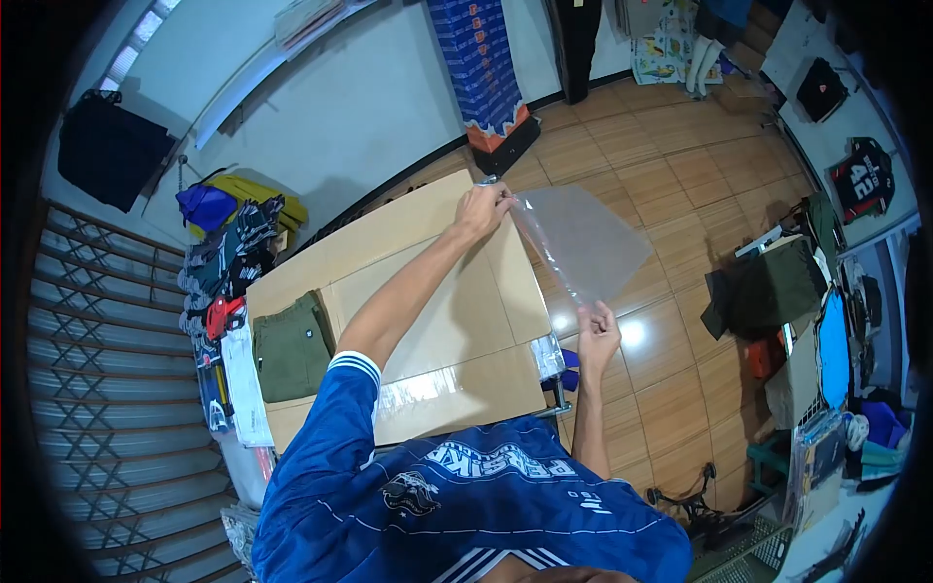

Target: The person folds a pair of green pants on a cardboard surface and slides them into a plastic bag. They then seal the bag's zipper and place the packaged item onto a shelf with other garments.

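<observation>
A clear plastic bag [588,243] is stretched between my two hands, off the right edge of the cardboard-covered table [418,311]. My left hand [483,209] reaches across the cardboard and pinches the bag's far corner. Nearer to my body, my right hand [598,335] has its fingers closed on the bag's near corner. Behind the film the tiled floor shows through, and I see nothing inside the bag. A folded olive-green garment [293,352] lies at the left end of the cardboard.
Stacked clothes [233,253] line the table's left side, beside a folding metal gate [117,379]. A blue wrapped pillar [476,68] rises beyond the table. On the right, dark green garments [773,287] hang near shelves. Tiled floor [661,389] lies between.
</observation>
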Available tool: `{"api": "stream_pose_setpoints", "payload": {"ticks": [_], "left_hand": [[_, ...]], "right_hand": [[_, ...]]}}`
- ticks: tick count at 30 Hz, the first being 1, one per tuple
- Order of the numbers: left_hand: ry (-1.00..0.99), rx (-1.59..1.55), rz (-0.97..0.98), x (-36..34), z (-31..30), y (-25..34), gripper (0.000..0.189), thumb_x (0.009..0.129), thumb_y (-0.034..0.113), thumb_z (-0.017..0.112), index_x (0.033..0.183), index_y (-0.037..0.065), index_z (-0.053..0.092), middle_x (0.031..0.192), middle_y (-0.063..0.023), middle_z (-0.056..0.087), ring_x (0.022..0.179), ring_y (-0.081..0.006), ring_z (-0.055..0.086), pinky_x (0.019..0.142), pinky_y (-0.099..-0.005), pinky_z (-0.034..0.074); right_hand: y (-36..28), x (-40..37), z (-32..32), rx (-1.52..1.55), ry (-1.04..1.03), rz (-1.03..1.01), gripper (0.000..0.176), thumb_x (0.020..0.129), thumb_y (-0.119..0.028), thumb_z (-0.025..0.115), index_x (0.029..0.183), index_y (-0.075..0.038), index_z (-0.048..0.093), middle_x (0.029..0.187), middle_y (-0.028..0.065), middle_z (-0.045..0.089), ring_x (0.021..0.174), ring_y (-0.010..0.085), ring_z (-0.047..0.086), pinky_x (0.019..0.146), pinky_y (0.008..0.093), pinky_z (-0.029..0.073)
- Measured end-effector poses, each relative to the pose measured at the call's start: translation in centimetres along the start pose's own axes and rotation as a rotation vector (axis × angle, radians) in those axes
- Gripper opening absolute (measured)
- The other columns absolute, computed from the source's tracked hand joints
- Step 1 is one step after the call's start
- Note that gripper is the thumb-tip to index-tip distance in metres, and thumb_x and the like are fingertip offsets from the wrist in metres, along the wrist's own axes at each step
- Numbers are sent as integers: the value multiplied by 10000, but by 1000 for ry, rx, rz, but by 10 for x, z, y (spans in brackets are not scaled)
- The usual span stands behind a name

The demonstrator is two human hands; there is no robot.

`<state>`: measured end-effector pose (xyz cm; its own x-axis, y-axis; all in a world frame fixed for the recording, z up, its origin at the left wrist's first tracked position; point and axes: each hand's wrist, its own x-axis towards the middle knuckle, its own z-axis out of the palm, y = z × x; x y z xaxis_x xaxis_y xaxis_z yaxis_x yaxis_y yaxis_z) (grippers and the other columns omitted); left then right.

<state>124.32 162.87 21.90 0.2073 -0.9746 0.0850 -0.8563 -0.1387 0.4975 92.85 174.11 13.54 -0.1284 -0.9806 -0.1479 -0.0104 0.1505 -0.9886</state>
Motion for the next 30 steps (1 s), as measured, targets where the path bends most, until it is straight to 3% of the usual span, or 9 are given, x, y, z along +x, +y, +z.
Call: {"api": "stream_pose_setpoints", "payload": {"ticks": [6,10,14,15,18,21,26,27,30], "left_hand": [[-83,-57,-10,13,-6,-5,238,929,303,728,968,73,771,889,-155,766,868,-353,743,783,-460,571],[5,-129,80,3,-11,-12,250,935,262,741,1065,49,742,842,-155,739,785,-302,727,747,-429,557],[40,-236,52,-20,-28,-5,226,954,244,727,1060,47,693,922,-156,751,839,-310,741,767,-426,567],[46,-268,46,-27,-31,-5,222,961,234,723,1061,41,679,926,-154,748,837,-305,739,763,-422,565],[125,-306,104,-43,-32,-18,189,982,197,701,1030,19,658,916,-157,735,822,-296,730,751,-419,559],[87,-316,94,-60,-41,-30,179,989,154,692,1047,-12,663,905,-170,712,819,-266,703,767,-397,548],[114,-235,182,-89,-50,-68,141,951,109,678,1041,2,664,975,-196,708,926,-374,685,838,-442,535],[118,-222,200,-96,-53,-76,133,935,93,674,1038,9,663,994,-200,706,960,-403,676,857,-456,531],[170,-131,228,-117,-64,-101,129,917,74,665,1031,16,663,1004,-196,685,999,-402,657,879,-471,523]], "right_hand": [[-10,-25,15,6,-79,-18,391,935,-86,752,1277,25,599,812,18,644,657,51,548,565,226,433],[-36,-49,21,-93,-67,-136,292,937,-71,742,1169,17,588,791,21,634,626,48,518,549,232,417],[-41,-69,21,-207,-68,-196,299,881,-37,734,1130,14,576,780,85,659,549,119,548,521,297,437],[-45,-74,21,-231,-58,-216,261,863,-52,731,1077,-8,588,759,108,658,541,198,579,531,346,461],[-49,-89,23,-385,-89,-306,200,865,-86,742,1000,-37,602,735,108,652,546,247,589,539,388,473],[-62,-107,31,-529,-197,-271,170,843,-145,753,924,-62,630,746,129,710,634,315,694,597,436,529],[-68,-133,50,-722,-375,-270,173,861,-212,717,909,-62,645,761,164,733,717,409,723,651,526,548],[-69,-140,56,-731,-394,-279,163,863,-213,698,903,-60,658,747,196,721,718,452,706,655,581,529],[-58,-160,77,-833,-442,-327,153,852,-196,700,885,-49,671,724,229,702,714,468,699,648,604,518]]}}
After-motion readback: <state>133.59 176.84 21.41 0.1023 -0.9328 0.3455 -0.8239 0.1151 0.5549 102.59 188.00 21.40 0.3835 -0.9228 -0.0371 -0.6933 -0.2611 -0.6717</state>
